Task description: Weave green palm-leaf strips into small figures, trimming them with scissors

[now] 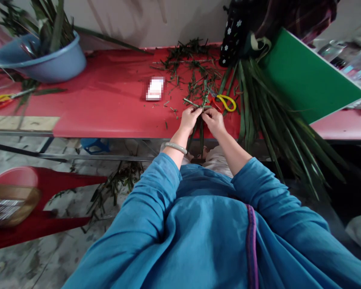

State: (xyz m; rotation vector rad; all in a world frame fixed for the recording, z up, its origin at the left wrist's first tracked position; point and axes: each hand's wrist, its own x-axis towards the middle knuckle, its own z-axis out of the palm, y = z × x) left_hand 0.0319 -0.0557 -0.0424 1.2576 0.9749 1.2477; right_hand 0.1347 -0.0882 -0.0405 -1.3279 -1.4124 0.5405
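Near the front edge of the red table (108,116), my left hand (190,119) and my right hand (214,121) meet with their fingers closed on green leaf strips (201,134). The strips cross at my fingertips, one end pointing up to the left and longer ends hanging over the table edge. My fingers cover part of the crossing. Just beyond my right hand lie scissors with yellow and red handles (228,102), among cut leaf bits (198,82). Long green leaves (258,104) spread over the table edge at the right.
A blue basin (57,64) of leaves and other scissors (1,100) are at the left. A pixelated white item (155,88) lies mid-table. A dark flowered item (231,38) and green board (307,80) stand at the right. A red stool (45,180) is lower left.
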